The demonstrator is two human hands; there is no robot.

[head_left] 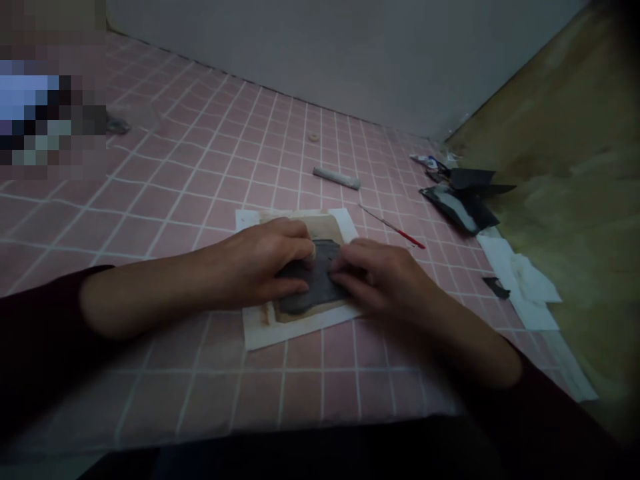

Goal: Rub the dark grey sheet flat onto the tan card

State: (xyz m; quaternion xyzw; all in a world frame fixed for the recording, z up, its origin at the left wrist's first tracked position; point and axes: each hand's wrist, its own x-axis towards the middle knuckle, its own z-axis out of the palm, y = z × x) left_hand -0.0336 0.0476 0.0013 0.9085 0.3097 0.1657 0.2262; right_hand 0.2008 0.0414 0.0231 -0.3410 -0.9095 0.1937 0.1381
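Observation:
A flat dark grey sheet (321,283) lies on a brown backing (325,228), with a white sheet of paper (287,333) beneath. My left hand (280,257) rests over the grey sheet's left part; its fingers are bent with the tips on the surface, and the thumb is held apart. From the right, my right hand (377,270) reaches over the sheet's right edge, thumb and fingers drawn together in a pinch. What sits between those fingertips is too small and dark to make out. Beyond the right hand lies a thin tool with a red handle (411,239).
A grey cylindrical roller (337,178) and a small pale ring (313,137) lie farther back on the pink checked tablecloth (200,373). At right are black sheets and a bag (460,207), white tissue (530,280) and a dark scrap (496,287), near a brownish wall (565,167).

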